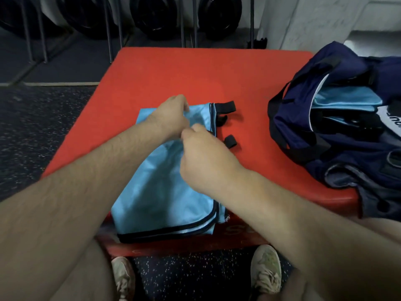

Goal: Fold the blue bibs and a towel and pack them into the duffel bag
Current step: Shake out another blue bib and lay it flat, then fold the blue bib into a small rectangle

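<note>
Speckled gym flooring surrounds a red pad point(173, 72). On it, left hand point(171, 115) and right hand point(202, 153) both pinch a half-folded blue bib point(160, 192). Rightward, the open duffel bag point(338, 118) apparently holds blue fabric already; no towel shows.

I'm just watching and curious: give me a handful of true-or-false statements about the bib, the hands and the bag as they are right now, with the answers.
1. The light blue bib lies on a red platform. True.
2. The duffel bag is zipped shut. False: it gapes open, with light blue fabric showing inside.
3. Both hands are on the bib. True: the left hand and right hand meet over its upper part.
4. The bag sits to the person's left. False: it sits on the right.
5. The bib has black trim and black straps. True.
</note>
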### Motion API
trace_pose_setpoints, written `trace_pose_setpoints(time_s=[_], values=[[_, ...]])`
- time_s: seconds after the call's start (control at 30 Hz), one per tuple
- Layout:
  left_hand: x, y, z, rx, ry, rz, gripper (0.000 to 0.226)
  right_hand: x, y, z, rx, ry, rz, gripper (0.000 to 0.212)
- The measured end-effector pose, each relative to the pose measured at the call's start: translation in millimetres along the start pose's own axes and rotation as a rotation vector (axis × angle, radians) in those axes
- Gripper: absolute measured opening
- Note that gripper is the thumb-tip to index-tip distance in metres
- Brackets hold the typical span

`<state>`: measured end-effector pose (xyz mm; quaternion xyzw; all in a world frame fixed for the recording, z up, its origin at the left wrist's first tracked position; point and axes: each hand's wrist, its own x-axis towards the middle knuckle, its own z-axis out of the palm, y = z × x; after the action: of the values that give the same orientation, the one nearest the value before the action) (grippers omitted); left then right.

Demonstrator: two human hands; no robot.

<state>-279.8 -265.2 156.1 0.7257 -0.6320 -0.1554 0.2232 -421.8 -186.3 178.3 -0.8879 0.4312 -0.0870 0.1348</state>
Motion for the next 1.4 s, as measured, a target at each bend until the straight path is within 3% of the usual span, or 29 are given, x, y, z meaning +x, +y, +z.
trace_pose_setpoints(time_s=[0.13, 0.27, 0.4, 0.47, 0.57, 0.73, 1.4], values=[[-2, -19, -5, 0.078, 0.001, -0.027, 0.038, 7, -33, 31, -0.215, -0.109, 0.16, 0.063], [-2, -37, -8, 0.159, -0.091, -0.001, 0.034, -1, -65, 28, -0.509, 0.003, -0.027, 0.04], [-6, -50, -4, 0.184, -0.073, 0.02, 0.032, 30, -46, 43, -0.284, -0.187, 0.161, 0.049], [-12, -57, 4, 0.164, -0.009, 0.035, 0.039, 51, -22, 53, -0.237, -0.172, 0.193, 0.061], [-19, -65, 19, 0.238, 0.049, 0.083, 0.066, 74, 14, 54, -0.259, -0.051, 0.111, 0.068], [-12, -63, 24, 0.243, -0.036, -0.056, 0.056, 90, 48, 61, -0.184, -0.05, 0.189, 0.064], [3, -45, 24, 0.313, -0.103, -0.126, 0.06, 106, 79, 52, -0.171, -0.023, 0.2, 0.068]])
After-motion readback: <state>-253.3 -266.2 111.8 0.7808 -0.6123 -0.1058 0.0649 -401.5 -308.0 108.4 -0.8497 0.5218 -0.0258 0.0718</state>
